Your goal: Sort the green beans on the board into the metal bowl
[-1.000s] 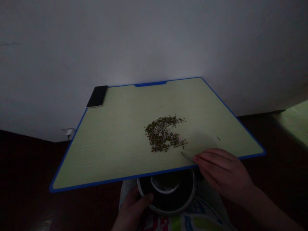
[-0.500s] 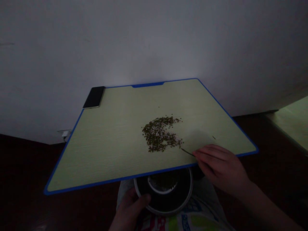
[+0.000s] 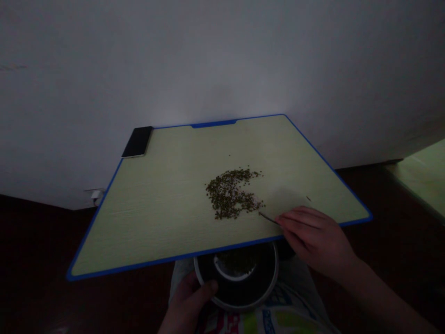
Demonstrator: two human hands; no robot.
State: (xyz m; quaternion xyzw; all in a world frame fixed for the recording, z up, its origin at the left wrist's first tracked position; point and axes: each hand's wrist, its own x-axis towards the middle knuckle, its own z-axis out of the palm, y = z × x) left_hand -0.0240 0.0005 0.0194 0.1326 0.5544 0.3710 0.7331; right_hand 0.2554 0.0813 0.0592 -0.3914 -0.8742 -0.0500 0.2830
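While left hand (image 3: 189,299) clasps bowl (image 3: 239,297), right hand (image 3: 313,236) tightly pinches tweezer-like tool (image 3: 269,218). Ahead, tool tip has reached seeds (image 3: 222,199): working range attained.

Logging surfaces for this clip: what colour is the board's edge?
The board has a blue edge, seen best in the head view.

The tabletop (image 3: 156,199) hides the far side of the bowl (image 3: 243,293), whose contents (image 3: 241,262) are indistinct.

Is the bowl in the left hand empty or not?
Not empty: dark greenish bits show inside the bowl. The table edge hides part, so how full I cannot tell.
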